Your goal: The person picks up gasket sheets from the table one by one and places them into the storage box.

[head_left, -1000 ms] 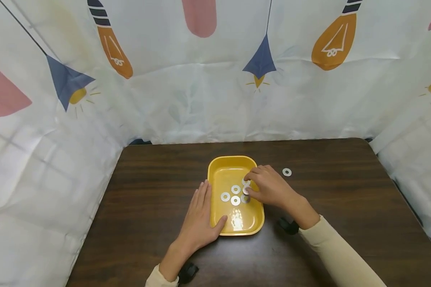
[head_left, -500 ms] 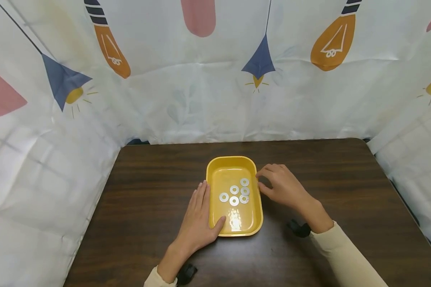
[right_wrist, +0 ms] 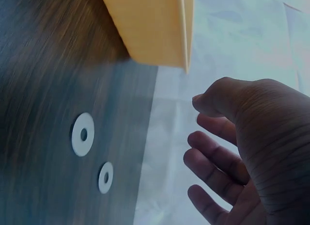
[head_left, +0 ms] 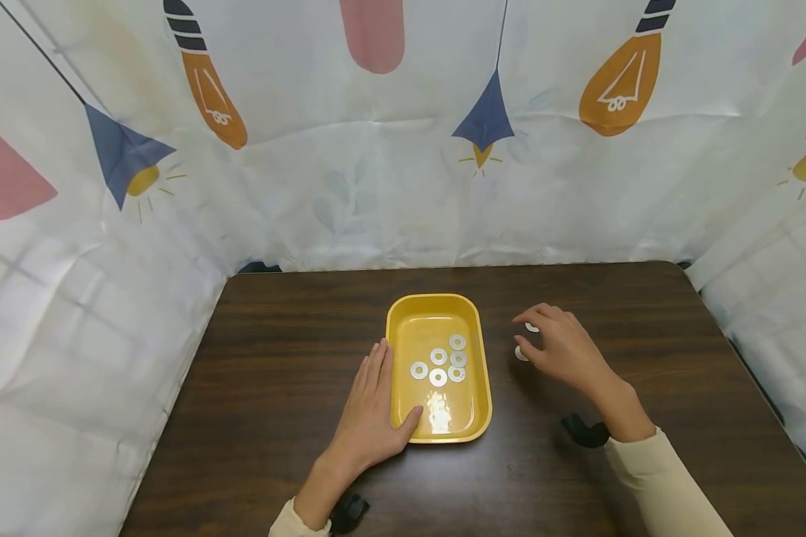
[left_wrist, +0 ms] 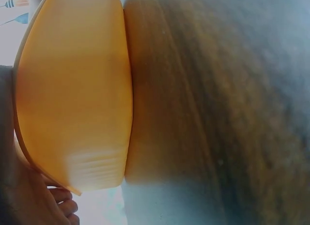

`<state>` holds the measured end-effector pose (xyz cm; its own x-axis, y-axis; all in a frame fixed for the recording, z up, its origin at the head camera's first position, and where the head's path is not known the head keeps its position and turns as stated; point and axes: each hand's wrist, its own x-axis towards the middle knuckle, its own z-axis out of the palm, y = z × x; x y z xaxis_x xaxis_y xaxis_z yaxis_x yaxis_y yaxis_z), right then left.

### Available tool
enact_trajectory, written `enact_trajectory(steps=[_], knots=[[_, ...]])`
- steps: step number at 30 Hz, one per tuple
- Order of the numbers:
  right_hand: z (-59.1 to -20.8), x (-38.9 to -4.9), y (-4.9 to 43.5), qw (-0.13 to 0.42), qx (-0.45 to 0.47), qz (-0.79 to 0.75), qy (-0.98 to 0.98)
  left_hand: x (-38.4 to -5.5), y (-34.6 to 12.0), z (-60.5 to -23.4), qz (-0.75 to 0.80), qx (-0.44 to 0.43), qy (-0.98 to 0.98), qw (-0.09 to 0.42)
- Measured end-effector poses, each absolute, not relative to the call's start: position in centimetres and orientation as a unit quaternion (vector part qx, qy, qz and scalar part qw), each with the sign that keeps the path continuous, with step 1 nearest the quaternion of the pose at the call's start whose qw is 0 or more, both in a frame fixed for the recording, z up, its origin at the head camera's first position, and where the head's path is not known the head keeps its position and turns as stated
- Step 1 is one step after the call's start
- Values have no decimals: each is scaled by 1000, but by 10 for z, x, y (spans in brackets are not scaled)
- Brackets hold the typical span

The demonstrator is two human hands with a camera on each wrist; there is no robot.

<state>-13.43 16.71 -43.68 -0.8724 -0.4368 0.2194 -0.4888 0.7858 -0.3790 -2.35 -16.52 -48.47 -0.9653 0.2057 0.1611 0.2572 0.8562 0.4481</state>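
A yellow tray point(head_left: 436, 317) stands on the table with several flat washers point(head_left: 433, 378) lying on its floor. My left hand point(head_left: 371, 414) rests along the tray's left side, fingers straight and thumb over the near-left rim. To the right of the tray, my right hand point(head_left: 567, 350) hovers over two more washers, a far one point(head_left: 532, 329) and a nearer one point(head_left: 519, 355), both partly covered by it in the head view. The right wrist view shows both the bigger-looking washer point(right_wrist: 76, 137) and the smaller-looking washer point(right_wrist: 101, 182) flat on the table, apart from the loosely bent fingers, which hold nothing.
The dark wood-grain table point(head_left: 295, 335) carries the tray near its middle. A white patterned cloth point(head_left: 403, 194) hangs behind and at both sides. Each wrist wears a black camera, such as the right-hand camera point(head_left: 586, 431).
My right hand has moved from over the washers in the tray, past its right rim, to the loose washers on the table. My left hand and the tray have stayed in place.
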Motion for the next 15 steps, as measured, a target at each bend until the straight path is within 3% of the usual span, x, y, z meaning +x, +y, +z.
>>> enact_trajectory(steps=[15], knots=[[-452, -128, 181, 36, 225, 217, -949, -23, -164, -485, -225, -117, -966, 58]])
